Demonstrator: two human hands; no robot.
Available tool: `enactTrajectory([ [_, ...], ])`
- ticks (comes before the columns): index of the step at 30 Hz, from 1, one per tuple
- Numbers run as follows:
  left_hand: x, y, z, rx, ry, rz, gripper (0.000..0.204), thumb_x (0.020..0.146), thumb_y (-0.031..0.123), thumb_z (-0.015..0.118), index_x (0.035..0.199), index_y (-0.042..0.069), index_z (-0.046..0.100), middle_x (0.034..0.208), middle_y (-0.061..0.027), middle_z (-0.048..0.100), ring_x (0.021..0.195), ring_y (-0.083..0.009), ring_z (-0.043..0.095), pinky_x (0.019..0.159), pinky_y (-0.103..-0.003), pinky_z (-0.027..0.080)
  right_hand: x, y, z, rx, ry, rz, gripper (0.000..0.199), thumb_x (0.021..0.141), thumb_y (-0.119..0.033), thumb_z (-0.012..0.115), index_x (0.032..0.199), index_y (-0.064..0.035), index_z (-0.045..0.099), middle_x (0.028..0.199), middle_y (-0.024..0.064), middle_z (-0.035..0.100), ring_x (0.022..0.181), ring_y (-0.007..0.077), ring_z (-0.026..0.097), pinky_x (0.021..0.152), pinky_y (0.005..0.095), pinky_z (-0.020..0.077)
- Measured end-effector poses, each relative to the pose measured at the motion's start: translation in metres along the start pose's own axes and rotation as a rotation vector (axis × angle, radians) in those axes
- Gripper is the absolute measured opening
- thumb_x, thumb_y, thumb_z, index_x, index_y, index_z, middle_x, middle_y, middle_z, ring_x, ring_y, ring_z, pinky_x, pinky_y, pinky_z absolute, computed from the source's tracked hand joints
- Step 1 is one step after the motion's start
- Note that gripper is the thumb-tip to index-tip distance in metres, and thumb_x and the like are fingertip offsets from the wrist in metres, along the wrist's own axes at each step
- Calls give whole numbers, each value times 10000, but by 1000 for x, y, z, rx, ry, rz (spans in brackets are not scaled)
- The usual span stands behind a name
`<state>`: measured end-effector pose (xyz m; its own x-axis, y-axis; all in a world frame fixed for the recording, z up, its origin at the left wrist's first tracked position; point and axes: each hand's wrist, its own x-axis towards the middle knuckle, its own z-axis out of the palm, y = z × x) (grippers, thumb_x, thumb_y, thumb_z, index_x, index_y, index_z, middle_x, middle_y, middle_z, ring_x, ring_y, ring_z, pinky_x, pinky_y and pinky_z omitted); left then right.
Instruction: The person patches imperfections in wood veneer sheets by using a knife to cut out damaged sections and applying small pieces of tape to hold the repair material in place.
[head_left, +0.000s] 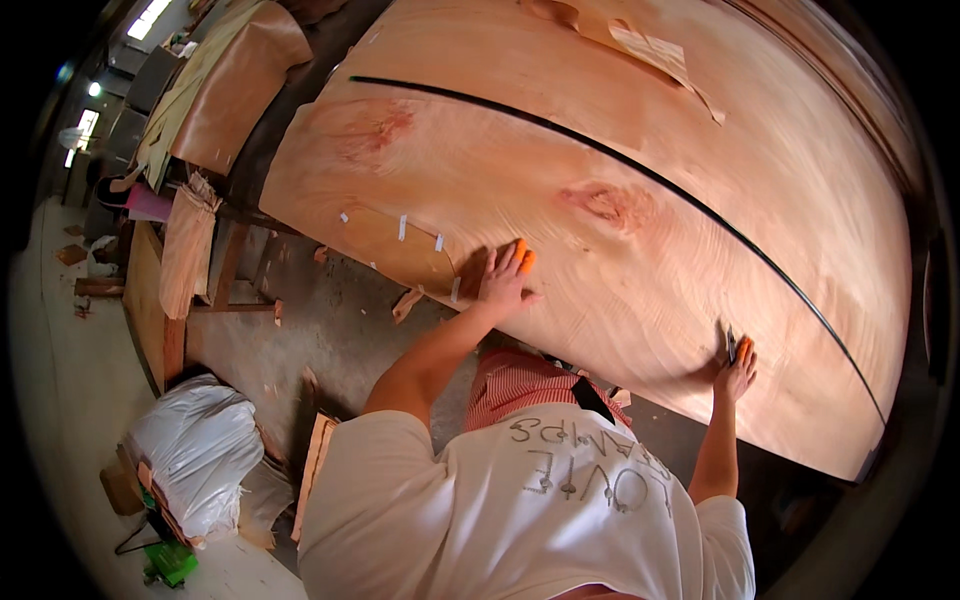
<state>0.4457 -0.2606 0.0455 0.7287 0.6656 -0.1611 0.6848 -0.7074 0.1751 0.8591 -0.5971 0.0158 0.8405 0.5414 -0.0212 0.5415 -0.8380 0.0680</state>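
A broad sheet of pale wood veneer (pixel 500 170) with reddish knots lies before me. My left hand (pixel 505 282) rests flat on it near the close edge, fingers stretched, with orange covers on some fingertips. Beside that hand is a darker veneer patch (pixel 385 243), with several small white tape pieces (pixel 403 228) along its edges. Farther right, my right hand (pixel 737 374) is closed on a slim dark tool that looks like a utility knife (pixel 731 345); orange shows on a finger there too. The tool's tip is too small to make out.
A long black strip (pixel 640 168) curves across the sheet beyond my hands. Torn veneer scraps (pixel 650 50) lie at the far side. Leftward are stacked veneer sheets (pixel 235 90), a veneer bundle (pixel 188 245) and a white plastic sack (pixel 200 445). A loose scrap (pixel 407 304) lies below the near edge.
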Motion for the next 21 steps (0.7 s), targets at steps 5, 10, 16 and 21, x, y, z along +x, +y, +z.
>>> enactTrajectory([
  [5, -44, 17, 11, -32, 16, 140, 816, 731, 533, 587, 1358, 65, 354, 1439, -171, 259, 1351, -285, 205, 1077, -520, 113, -62, 36, -1, -59, -101, 160, 554, 896, -222, 429, 1423, -209, 258, 1485, -13, 220, 1346, 232, 241, 1061, 466, 216],
  [10, -54, 9, 29, -146, 96, 200, 650, 771, 422, 583, 1288, 53, 442, 1385, -178, 335, 1270, -296, 332, 1037, -484, 227, -52, 43, 6, 108, 81, 1, 436, 886, -134, 466, 1319, -99, 427, 1364, 118, 404, 1243, 311, 380, 1020, 375, 318],
  [16, 38, -11, -20, -107, 191, -25, 570, 820, 386, 564, 1260, 42, 447, 1363, -169, 355, 1220, -325, 381, 997, -490, 297, -35, 2, 4, 287, 248, 10, 503, 796, -41, 488, 1296, -37, 441, 1325, 182, 431, 1211, 345, 417, 1015, 396, 333],
  [21, 94, -40, -18, -11, 351, -140, 668, 830, 426, 547, 1339, 46, 341, 1432, -176, 245, 1305, -337, 272, 1037, -521, 230, -36, -49, -28, 359, 146, -125, 550, 776, 2, 527, 1311, -17, 402, 1367, 175, 376, 1235, 352, 380, 1030, 404, 310],
])
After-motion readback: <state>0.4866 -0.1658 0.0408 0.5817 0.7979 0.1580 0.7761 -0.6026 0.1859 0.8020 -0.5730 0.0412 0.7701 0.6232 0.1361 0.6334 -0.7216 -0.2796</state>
